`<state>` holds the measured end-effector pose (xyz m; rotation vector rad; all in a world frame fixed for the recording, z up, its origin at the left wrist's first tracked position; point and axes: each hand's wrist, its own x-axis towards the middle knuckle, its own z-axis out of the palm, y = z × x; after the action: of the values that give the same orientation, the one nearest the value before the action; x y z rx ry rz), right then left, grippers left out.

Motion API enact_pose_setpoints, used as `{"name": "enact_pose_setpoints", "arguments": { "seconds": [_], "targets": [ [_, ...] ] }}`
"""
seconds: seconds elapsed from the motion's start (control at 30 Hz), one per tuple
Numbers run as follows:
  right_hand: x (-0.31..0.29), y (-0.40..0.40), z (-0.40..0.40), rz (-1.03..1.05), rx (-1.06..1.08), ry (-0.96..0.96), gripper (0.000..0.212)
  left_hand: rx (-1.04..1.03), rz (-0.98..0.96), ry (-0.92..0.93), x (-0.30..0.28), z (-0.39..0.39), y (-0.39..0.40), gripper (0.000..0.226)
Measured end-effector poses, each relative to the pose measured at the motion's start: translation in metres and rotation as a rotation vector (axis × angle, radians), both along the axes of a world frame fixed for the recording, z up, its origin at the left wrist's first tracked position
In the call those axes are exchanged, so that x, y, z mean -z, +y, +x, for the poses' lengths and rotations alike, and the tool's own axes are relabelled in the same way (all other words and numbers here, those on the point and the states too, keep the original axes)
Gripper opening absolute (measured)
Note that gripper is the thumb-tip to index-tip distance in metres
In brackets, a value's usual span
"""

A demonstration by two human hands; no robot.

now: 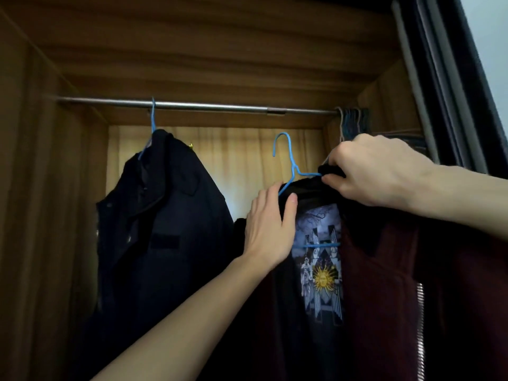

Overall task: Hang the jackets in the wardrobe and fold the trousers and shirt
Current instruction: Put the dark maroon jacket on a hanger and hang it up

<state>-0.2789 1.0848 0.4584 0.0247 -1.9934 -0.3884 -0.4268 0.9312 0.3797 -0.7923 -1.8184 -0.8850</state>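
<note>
A dark red jacket (384, 284) with a black collar and a printed lining sits on a blue wire hanger (287, 158), held up below the metal rail (209, 105); the hook is free of the rail. My right hand (376, 171) pinches the black collar at the hanger's right shoulder. My left hand (270, 224) grips the jacket's left shoulder over the hanger. A dark navy jacket (165, 229) hangs from the rail on another blue hanger (152, 119) to the left.
The wooden wardrobe (41, 188) has side walls close on both sides and a pale curtain at the back. Several bare hangers (353, 122) bunch at the rail's right end. A sliding door frame (445, 78) stands at the right.
</note>
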Motion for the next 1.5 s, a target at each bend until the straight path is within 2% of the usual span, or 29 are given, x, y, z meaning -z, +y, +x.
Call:
{"name": "enact_pose_setpoints", "arguments": {
  "seconds": [0.2, 0.43, 0.6, 0.73, 0.93, 1.1, 1.3, 1.5],
  "targets": [
    [-0.053, -0.021, -0.027, 0.010, 0.009, 0.090, 0.031, 0.018, 0.126, -0.013, -0.060, -0.012, -0.011, 0.050],
    [-0.103, -0.050, -0.070, 0.013, 0.013, 0.097, 0.016, -0.101, 0.180, -0.011, -0.106, -0.032, -0.028, 0.043],
    [-0.134, -0.066, -0.101, -0.024, 0.001, 0.092, 0.017, -0.086, 0.232, -0.003, -0.129, -0.045, -0.029, 0.044],
    [-0.152, -0.070, -0.121, -0.077, -0.031, 0.089, 0.018, -0.104, 0.210, 0.094, -0.144, -0.054, -0.039, 0.041],
    [-0.157, -0.079, -0.144, -0.121, -0.048, 0.054, 0.016, -0.158, 0.146, 0.180, -0.149, -0.064, -0.056, 0.040],
    [-0.160, -0.077, -0.148, -0.132, -0.045, 0.039, 0.021, -0.208, 0.071, 0.192, -0.144, -0.066, -0.063, 0.041],
    [-0.136, -0.087, -0.155, -0.148, -0.058, -0.036, 0.016, -0.198, 0.017, 0.189, -0.133, -0.062, -0.068, 0.040],
    [-0.134, -0.102, -0.152, -0.197, -0.108, -0.026, 0.011, -0.230, -0.023, 0.191, -0.122, -0.057, -0.076, 0.039]
  ]
}}
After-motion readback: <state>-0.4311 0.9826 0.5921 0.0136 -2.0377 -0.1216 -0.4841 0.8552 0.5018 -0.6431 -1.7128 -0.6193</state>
